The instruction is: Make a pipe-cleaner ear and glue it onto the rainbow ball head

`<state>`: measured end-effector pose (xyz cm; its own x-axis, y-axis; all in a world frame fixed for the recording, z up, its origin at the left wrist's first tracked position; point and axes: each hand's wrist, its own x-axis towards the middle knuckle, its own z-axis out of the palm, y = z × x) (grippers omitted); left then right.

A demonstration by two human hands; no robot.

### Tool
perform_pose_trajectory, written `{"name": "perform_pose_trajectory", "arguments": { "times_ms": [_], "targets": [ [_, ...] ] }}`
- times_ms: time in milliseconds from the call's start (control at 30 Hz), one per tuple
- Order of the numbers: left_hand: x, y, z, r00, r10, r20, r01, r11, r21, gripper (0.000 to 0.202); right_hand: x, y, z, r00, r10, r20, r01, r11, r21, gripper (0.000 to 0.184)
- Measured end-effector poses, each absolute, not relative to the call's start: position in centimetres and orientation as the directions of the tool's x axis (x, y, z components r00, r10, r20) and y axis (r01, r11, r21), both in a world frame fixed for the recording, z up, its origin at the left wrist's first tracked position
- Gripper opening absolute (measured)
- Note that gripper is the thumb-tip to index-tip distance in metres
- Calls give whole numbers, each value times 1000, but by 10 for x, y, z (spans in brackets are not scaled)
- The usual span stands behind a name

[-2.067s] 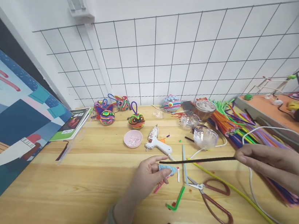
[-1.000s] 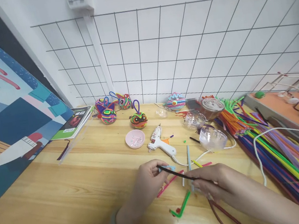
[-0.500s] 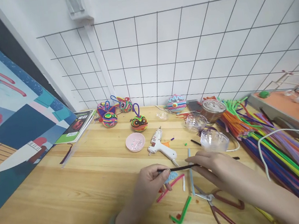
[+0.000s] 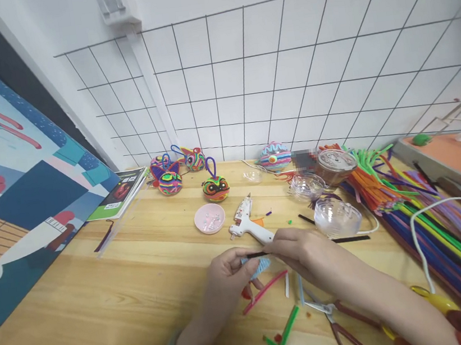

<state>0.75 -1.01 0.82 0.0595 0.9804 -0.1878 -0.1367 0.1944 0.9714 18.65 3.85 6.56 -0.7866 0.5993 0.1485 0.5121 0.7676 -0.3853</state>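
A black pipe cleaner (image 4: 352,239) runs level between my hands, its right end sticking out past my right hand. My left hand (image 4: 228,280) pinches its left end between thumb and fingers. Beside that, my right hand (image 4: 306,250) has its fingers closed on the same pipe cleaner, covering its middle. A light blue ribbed piece (image 4: 261,266) shows just under my left fingers; whether they grip it I cannot tell. Below lie a pink pipe cleaner piece (image 4: 267,291), a bent green one (image 4: 286,332) and a white strip (image 4: 287,285). Scissors (image 4: 331,312) lie partly under my right forearm.
A white glue gun (image 4: 248,224) and a pink dish (image 4: 210,219) stand ahead. Colourful wrapped balls (image 4: 215,188) sit at the back. Clear plastic cups (image 4: 338,217), a lidded tub (image 4: 337,166) and a large pipe cleaner bundle (image 4: 430,237) are on the right, crossed by a white cable (image 4: 418,244).
My right hand has slid left along the black pipe cleaner until close to my left hand. My left hand keeps its pinch and has barely moved. The view has shifted slightly.
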Motion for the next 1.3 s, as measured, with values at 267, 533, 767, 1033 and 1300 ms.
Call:
{"name": "perform_pose_trajectory", "arguments": {
  "times_ms": [267,533,767,1033,1300],
  "targets": [
    [8,-11,6,47,973,-226,-128,230,965,35,191,40,68,-798,592,116,518,771,-372,30],
    [9,-11,10,84,975,-205,-160,217,963,29,185,36,63,-793,607,50,541,741,-399,31],
    [6,-11,2,89,976,-198,-133,208,969,22,182,33,63,-801,597,51,530,745,-404,29],
    [7,-12,1,63,976,-210,-115,217,969,23,182,37,59,-802,596,50,519,735,-436,25],
    [7,-11,1,63,971,-229,-101,235,967,23,178,37,60,-799,600,36,539,742,-399,30]
  ]
}}
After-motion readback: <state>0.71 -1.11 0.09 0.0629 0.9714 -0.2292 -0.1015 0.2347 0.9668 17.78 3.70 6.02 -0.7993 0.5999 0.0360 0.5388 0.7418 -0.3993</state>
